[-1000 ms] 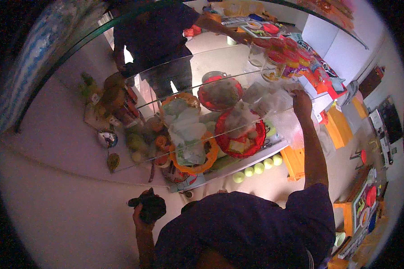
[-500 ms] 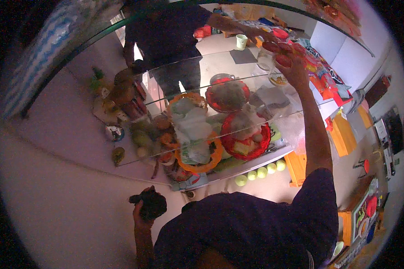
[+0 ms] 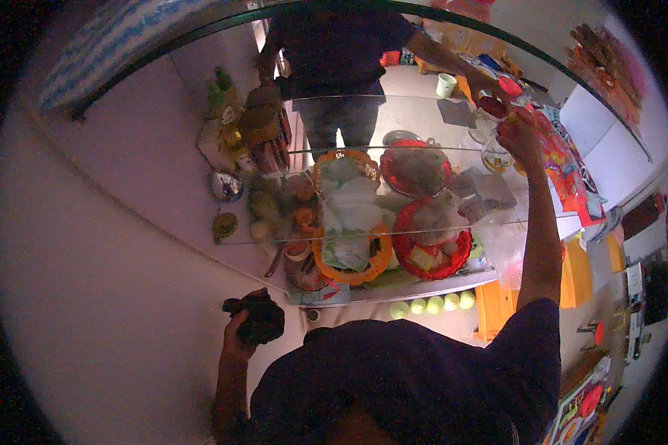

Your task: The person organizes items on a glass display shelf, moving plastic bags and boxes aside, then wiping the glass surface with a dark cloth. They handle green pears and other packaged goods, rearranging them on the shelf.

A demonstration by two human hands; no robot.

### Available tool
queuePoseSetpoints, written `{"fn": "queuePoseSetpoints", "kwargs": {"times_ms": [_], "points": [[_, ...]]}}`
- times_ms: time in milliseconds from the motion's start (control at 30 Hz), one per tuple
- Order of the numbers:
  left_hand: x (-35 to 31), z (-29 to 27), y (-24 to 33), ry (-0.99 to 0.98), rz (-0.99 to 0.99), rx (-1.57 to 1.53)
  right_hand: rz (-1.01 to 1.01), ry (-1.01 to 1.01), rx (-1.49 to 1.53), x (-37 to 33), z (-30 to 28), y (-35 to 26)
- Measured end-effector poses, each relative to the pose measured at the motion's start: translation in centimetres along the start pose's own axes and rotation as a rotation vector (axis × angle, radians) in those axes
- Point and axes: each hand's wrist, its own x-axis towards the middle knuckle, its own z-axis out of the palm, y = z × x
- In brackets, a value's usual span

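My left hand (image 3: 239,337) is closed around a crumpled black bundle (image 3: 261,317) that looks like cloth, held low in front of the shelves. Stretched out to the far right, my right hand (image 3: 523,139) has its fingers curled at the glass shelves; what they hold, if anything, is unclear. Just beside it shows a dark red round shape (image 3: 493,108), and below that a clear glass vessel (image 3: 496,158). Left of that arm, red-rimmed baskets (image 3: 464,256) and an orange scalloped basket (image 3: 382,267) contain plastic-wrapped goods.
Glass shelves (image 3: 423,232) span the middle, backed by a mirror reflecting my body. Small jars and a silvery round object (image 3: 226,186) stand at the left. Several pale green round things (image 3: 434,304) line up below, near an orange wooden stool (image 3: 495,308).
The view has shifted, so the shelves sit further right. My right hand's fingers went from spread to curled beside the glass vessel. My left hand still grips the black bundle.
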Motion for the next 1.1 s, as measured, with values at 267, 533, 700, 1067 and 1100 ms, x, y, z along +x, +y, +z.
{"fn": "queuePoseSetpoints", "kwargs": {"times_ms": [267, 533, 700, 1067, 1100], "points": [[0.3, 0.3, 0.6, 0.004, -0.009, 0.004, -0.21, 0.134, 0.32, -0.3, -0.1, -14.7], [0.0, 0.1, 1.0, -0.008, 0.012, 0.046, -0.328, -0.069, 0.488, 0.8, 3.5, -31.3], [-0.2, 1.1, 1.1, 0.011, -0.011, 0.031, -0.363, -0.09, 0.445, 1.6, 4.1, -34.1], [0.5, -0.9, 0.3, -0.006, -0.013, 0.006, -0.388, 0.246, 0.635, -1.3, 4.3, -28.7], [0.5, -1.5, 0.3, -0.016, -0.029, -0.004, -0.362, 0.259, 0.634, -2.3, 4.1, -26.5]]}}
